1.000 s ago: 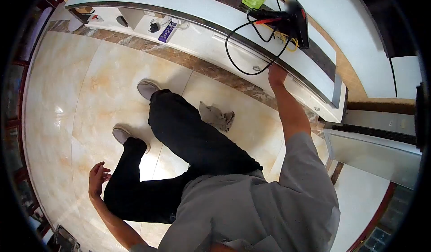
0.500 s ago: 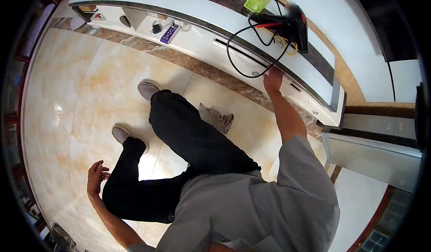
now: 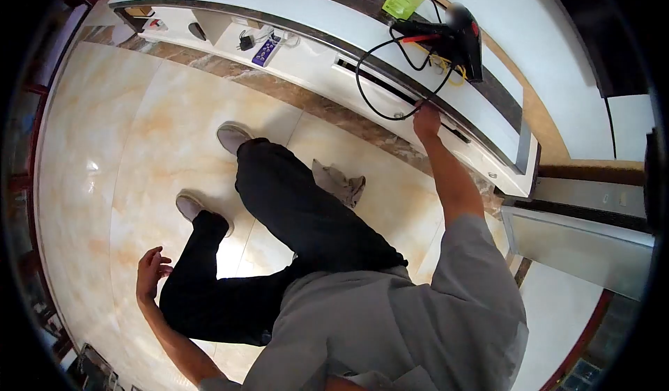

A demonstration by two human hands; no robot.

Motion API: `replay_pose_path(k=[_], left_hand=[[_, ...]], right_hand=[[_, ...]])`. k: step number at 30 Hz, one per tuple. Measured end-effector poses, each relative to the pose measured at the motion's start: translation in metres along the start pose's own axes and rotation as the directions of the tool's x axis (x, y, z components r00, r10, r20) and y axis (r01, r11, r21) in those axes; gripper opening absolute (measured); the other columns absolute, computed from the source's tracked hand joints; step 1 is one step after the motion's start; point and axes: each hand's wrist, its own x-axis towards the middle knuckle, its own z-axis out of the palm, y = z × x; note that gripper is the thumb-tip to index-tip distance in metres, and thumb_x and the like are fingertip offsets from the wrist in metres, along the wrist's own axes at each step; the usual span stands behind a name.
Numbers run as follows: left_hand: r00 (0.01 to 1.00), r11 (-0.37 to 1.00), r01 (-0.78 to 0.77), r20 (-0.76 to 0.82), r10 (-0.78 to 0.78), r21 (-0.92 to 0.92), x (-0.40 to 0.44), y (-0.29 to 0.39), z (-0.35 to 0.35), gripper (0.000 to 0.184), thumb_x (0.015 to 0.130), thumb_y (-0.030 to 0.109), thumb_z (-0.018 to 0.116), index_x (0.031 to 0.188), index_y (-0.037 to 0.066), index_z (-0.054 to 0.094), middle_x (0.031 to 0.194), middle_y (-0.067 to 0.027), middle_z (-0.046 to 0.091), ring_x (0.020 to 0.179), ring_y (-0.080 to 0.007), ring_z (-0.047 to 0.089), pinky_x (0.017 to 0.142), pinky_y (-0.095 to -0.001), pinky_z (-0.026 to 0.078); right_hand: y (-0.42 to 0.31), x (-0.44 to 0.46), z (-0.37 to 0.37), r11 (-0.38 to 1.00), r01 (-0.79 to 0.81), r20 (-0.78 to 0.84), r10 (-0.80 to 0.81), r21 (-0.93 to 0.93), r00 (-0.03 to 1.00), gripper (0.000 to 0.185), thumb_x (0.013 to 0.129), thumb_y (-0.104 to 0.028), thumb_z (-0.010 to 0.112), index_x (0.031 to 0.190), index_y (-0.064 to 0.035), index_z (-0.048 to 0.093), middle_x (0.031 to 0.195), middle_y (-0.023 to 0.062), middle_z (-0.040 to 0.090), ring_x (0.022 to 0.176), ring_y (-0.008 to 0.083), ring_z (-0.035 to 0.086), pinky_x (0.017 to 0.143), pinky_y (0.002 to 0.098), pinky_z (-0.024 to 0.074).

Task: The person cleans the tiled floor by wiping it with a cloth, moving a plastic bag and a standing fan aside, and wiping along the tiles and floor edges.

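Observation:
My right hand (image 3: 427, 122) reaches to the white drawer (image 3: 383, 97) in the low TV cabinet. Its fingers are closed at the drawer's top edge, and the fingertips are partly hidden. A dark gap shows along the top of the drawer on both sides of the hand. Just above, a black hair dryer (image 3: 463, 46) lies on the cabinet top, its black cord (image 3: 357, 77) looping down over the drawer front beside my fingers. My left hand (image 3: 151, 272) hangs beside my left knee, fingers loosely bent and apart, holding nothing.
On the cabinet top lies a green packet (image 3: 402, 3). A purple power strip (image 3: 265, 49) and a black plug adapter (image 3: 246, 41) sit in the open shelf. A crumpled cloth (image 3: 339, 182) lies on the tiled floor near my leg. A pale cabinet (image 3: 578, 244) stands at the right.
The dark gap above the drawer has become wider and longer as my right hand moved slightly toward me. My left hand has barely moved.

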Motion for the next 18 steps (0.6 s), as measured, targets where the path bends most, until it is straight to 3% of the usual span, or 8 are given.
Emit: replay_pose_path(k=[4,6,7,8,10,12,14,18], left_hand=[[1.000,1.000,-0.002,-0.010,0.002,0.019,0.001,-0.003,0.000,0.043,0.103,0.026,0.050,0.136,-0.001,0.049,0.094,-0.0112,0.067,0.068,-0.0164,0.065,0.063,-0.0279,0.053],[1.000,1.000,0.027,0.000,-0.027,0.011,0.002,-0.004,-0.003,0.044,0.103,0.026,0.049,0.137,-0.001,0.048,0.094,-0.0112,0.067,0.069,-0.0163,0.066,0.063,-0.0279,0.053],[1.000,1.000,0.024,-0.004,-0.024,0.013,0.002,-0.004,-0.003,0.044,0.103,0.026,0.049,0.137,-0.001,0.048,0.094,-0.0112,0.067,0.069,-0.0163,0.066,0.063,-0.0279,0.053],[1.000,1.000,0.009,-0.007,-0.009,-0.008,0.001,-0.005,-0.002,0.043,0.103,0.026,0.049,0.137,-0.001,0.049,0.094,-0.0114,0.067,0.068,-0.0162,0.065,0.063,-0.0281,0.053],[1.000,1.000,-0.006,-0.013,0.006,-0.028,-0.001,-0.005,-0.003,0.043,0.103,0.026,0.049,0.136,-0.001,0.049,0.094,-0.0115,0.067,0.068,-0.0161,0.065,0.063,-0.0283,0.053],[1.000,1.000,0.004,-0.018,-0.005,-0.015,-0.001,-0.006,-0.003,0.042,0.103,0.025,0.049,0.136,-0.001,0.049,0.093,-0.0115,0.067,0.067,-0.0161,0.065,0.062,-0.0284,0.054],[1.000,1.000,0.009,-0.010,-0.009,-0.021,0.001,-0.009,-0.005,0.042,0.103,0.025,0.049,0.136,-0.001,0.049,0.093,-0.0115,0.067,0.068,-0.0161,0.065,0.063,-0.0287,0.054],[1.000,1.000,-0.003,-0.009,0.003,-0.020,-0.004,-0.010,-0.006,0.042,0.103,0.026,0.049,0.136,-0.001,0.049,0.095,-0.0121,0.067,0.068,-0.0163,0.065,0.064,-0.0293,0.054]], right_hand=[[0.020,0.004,0.038,0.999,0.034,-0.034,-0.035,-0.037,0.999,0.037,0.078,-0.007,0.069,0.114,-0.0156,0.064,0.107,0.0133,0.063,0.102,0.0328,0.063,0.084,0.0424,0.0527],[0.016,0.001,0.053,0.978,0.067,-0.112,-0.090,-0.197,0.990,0.041,0.076,-0.004,0.067,0.116,-0.0147,0.064,0.112,0.0134,0.063,0.103,0.0323,0.062,0.088,0.0430,0.0514],[0.006,0.004,0.042,0.997,-0.057,0.002,0.057,-0.052,0.998,0.043,0.077,-0.004,0.066,0.118,-0.0134,0.064,0.118,0.0138,0.062,0.105,0.0317,0.062,0.093,0.0436,0.0487],[0.003,0.004,0.039,0.997,-0.057,0.003,0.058,-0.046,0.998,0.043,0.077,-0.004,0.066,0.118,-0.0134,0.064,0.118,0.0138,0.062,0.105,0.0317,0.062,0.093,0.0436,0.0487],[0.005,0.003,0.035,0.942,0.088,-0.148,-0.142,-0.324,0.979,0.041,0.078,-0.007,0.065,0.119,-0.0127,0.064,0.120,0.0153,0.061,0.107,0.0343,0.061,0.096,0.0459,0.0474],[0.011,0.009,0.032,0.948,0.128,-0.074,-0.156,-0.293,0.985,0.037,0.080,-0.011,0.063,0.118,-0.0092,0.064,0.118,0.0168,0.062,0.109,0.0383,0.061,0.095,0.0487,0.0491],[0.005,0.012,0.009,0.994,-0.088,0.110,0.096,-0.072,0.989,0.035,0.081,-0.012,0.063,0.116,-0.0048,0.063,0.115,0.0198,0.064,0.107,0.0404,0.062,0.091,0.0508,0.0518],[0.016,0.016,0.000,0.990,0.122,0.080,-0.116,-0.075,0.990,0.034,0.082,-0.014,0.063,0.114,-0.0012,0.062,0.114,0.0225,0.064,0.105,0.0401,0.064,0.088,0.0502,0.0540]])
